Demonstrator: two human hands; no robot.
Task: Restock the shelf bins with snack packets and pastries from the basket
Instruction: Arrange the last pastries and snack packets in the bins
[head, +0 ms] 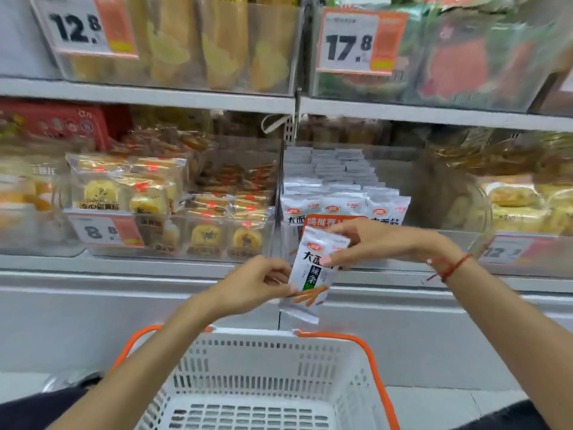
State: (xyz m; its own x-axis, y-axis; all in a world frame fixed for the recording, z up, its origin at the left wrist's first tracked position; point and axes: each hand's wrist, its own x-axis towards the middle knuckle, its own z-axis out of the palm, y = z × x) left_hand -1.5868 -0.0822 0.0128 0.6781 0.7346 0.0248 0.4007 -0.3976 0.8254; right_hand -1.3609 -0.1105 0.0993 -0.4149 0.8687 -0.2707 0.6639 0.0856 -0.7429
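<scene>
Head view: both hands are holding one silver snack packet (311, 276) above the white basket (263, 377), left hand (254, 285) pinching its lower left edge, right hand (376, 243) pinching its top. Packet is hanging just near of the shelf bin (338, 197) of matching silver packets, with pastry bins (173, 206) sitting to the left.

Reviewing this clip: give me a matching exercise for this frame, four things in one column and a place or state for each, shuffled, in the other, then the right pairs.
Things:
1. silver snack packet
2. white basket
3. red string bracelet
4. 17.8 price tag

Places or states:
A. on the upper shelf bin, right of centre
B. pinched between both hands, the left hand and the right hand
C. on the right wrist
D. below the hands, orange-handled, no goods visible in the part shown

Pairs: 1-B, 2-D, 3-C, 4-A
</scene>
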